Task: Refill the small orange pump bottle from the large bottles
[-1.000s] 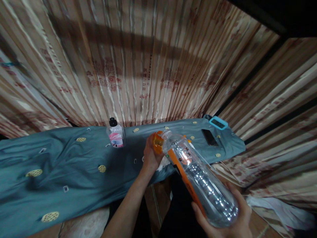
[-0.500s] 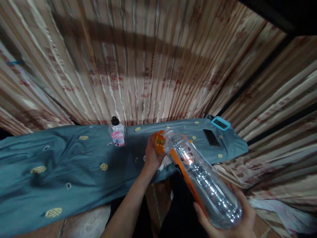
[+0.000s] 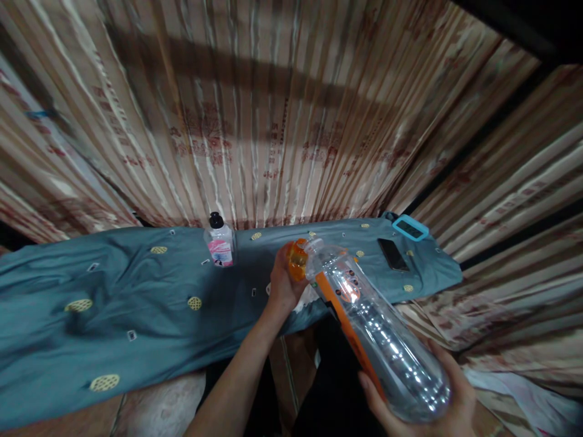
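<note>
My right hand (image 3: 428, 388) is wrapped around the base of a large clear plastic bottle (image 3: 392, 340) with an orange-and-grey label. The bottle slants, its uncapped neck pointing up and left toward my left hand (image 3: 283, 285). In that hand, closed around it, is a small see-through orange piece (image 3: 298, 260), right beside the bottle's mouth. Whether the two touch I cannot tell. The bottle looks see-through, with no clear liquid level showing. Under my left wrist, something white and crumpled (image 3: 307, 297) lies partly hidden on the cloth.
A blue-grey cloth (image 3: 159, 303) with yellow pineapple prints covers the long surface. On it stand a black-capped bottle with a pink label (image 3: 221, 246), a dark phone (image 3: 392, 254) and a blue-framed digital clock (image 3: 410, 227). Patterned curtains (image 3: 273, 121) hang behind and to the right.
The whole view has shifted slightly, so everything appears a little further right. Both hands keep their holds, and the bottle's slant looks the same.
</note>
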Action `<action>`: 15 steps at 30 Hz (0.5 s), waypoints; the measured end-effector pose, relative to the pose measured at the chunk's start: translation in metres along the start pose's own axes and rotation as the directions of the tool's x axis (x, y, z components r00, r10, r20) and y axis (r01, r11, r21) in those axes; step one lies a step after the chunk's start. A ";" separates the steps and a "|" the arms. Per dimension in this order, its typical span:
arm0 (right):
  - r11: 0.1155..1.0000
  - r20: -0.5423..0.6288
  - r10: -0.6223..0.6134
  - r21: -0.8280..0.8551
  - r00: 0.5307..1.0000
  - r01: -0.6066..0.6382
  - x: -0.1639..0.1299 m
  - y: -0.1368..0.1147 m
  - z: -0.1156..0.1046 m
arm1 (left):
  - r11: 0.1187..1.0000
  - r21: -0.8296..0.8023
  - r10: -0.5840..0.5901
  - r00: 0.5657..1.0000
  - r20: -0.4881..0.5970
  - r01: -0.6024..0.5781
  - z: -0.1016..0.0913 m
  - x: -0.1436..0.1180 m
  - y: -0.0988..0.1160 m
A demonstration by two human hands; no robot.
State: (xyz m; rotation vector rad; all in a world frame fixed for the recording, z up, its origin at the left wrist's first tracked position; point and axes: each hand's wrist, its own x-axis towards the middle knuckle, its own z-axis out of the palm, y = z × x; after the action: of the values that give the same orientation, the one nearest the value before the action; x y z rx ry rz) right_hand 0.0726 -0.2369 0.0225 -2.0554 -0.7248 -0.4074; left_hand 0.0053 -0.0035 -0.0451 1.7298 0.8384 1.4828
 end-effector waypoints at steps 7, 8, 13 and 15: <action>1.000 -0.018 -0.024 0.004 1.000 0.024 0.000 0.002 0.000 | 0.999 -0.045 -0.030 1.000 -0.006 0.029 0.001 0.001 -0.001; 1.000 -0.021 -0.021 -0.001 1.000 0.021 0.000 0.001 0.000 | 0.998 -0.054 -0.032 0.999 -0.008 0.032 0.001 0.001 -0.001; 0.999 -0.016 -0.012 -0.034 1.000 0.012 0.000 -0.002 -0.002 | 0.996 -0.076 -0.046 0.999 -0.013 0.044 0.003 0.001 -0.002; 1.000 -0.018 -0.014 -0.021 1.000 0.013 -0.001 -0.001 -0.002 | 0.995 -0.082 -0.059 0.998 -0.027 0.057 0.004 0.000 -0.003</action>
State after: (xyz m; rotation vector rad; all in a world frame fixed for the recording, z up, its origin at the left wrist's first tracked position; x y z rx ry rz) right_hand 0.0714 -0.2378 0.0238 -2.0653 -0.7269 -0.4421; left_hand 0.0097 -0.0025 -0.0476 1.6151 0.8252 1.4864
